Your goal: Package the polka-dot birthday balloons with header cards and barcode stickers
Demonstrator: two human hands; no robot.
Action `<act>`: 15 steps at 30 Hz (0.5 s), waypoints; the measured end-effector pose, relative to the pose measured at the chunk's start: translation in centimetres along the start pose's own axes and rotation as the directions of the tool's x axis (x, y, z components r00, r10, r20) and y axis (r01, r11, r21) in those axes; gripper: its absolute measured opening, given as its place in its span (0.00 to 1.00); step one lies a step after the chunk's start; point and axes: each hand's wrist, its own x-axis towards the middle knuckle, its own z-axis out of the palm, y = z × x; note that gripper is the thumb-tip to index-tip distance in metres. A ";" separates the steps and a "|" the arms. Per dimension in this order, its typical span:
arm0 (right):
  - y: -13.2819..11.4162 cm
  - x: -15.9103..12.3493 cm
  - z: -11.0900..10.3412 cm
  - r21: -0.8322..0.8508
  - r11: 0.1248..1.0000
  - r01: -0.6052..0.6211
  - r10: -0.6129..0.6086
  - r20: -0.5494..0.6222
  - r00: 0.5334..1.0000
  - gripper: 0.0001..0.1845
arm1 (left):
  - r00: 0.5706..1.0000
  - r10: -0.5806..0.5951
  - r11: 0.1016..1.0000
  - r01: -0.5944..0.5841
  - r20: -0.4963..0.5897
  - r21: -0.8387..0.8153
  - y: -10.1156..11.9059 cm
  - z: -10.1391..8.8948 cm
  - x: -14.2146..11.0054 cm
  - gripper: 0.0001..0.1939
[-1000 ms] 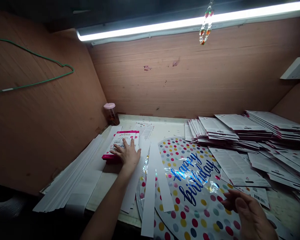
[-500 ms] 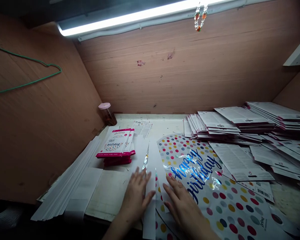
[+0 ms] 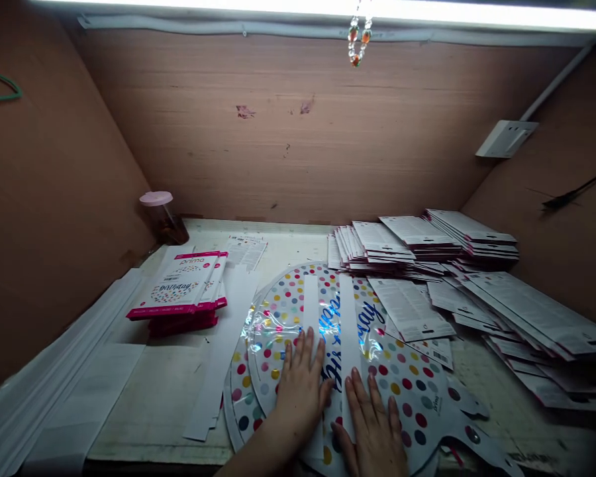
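A flat foil balloon [image 3: 407,377] with coloured dots and blue "happy birthday" lettering lies on the table, on top of at least one similar balloon. Two white paper strips run lengthwise over it. My left hand [image 3: 300,387] rests flat on the left paper strip [image 3: 310,298], fingers stretched out. On the lower part of the right paper strip [image 3: 346,311] lies my right hand [image 3: 375,417], its fingers extended and slightly apart. Neither hand grips anything. The balloon's tail [image 3: 481,437] sticks out at lower right.
Pink-and-white printed packets [image 3: 179,285] are stacked at left, beside loose white strips [image 3: 223,351] and a long pile of white paper [image 3: 79,358]. A lidded jar [image 3: 163,218] stands in the back corner. Stacks of printed packets [image 3: 402,245] fill the right side.
The view has turned right. Both hands have moved onto the balloon with the strips, which now lie across its lettering; before, they were at its left edge.
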 end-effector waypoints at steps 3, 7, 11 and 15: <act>-0.1 1.2 -1.2 0.014 1.000 -0.006 0.005 0.024 1.000 0.34 | 0.939 -0.327 0.945 0.327 -0.102 -0.015 0.7 -1.4 1.2 0.31; -0.2 3.5 -1.8 0.050 0.998 0.041 -0.047 0.114 0.992 0.28 | 0.899 -0.436 0.891 0.426 -0.035 -0.158 0.5 -3.8 2.0 0.15; 1.0 3.8 -1.5 0.030 0.999 -0.019 0.011 0.241 0.971 0.32 | 0.859 -0.509 0.734 0.466 0.054 -0.494 -0.4 -4.7 1.7 0.15; 2.2 3.5 -2.0 0.003 0.997 -0.079 0.075 0.290 0.954 0.33 | 0.872 -0.471 0.494 0.387 0.134 -0.779 -1.0 -3.6 1.6 0.24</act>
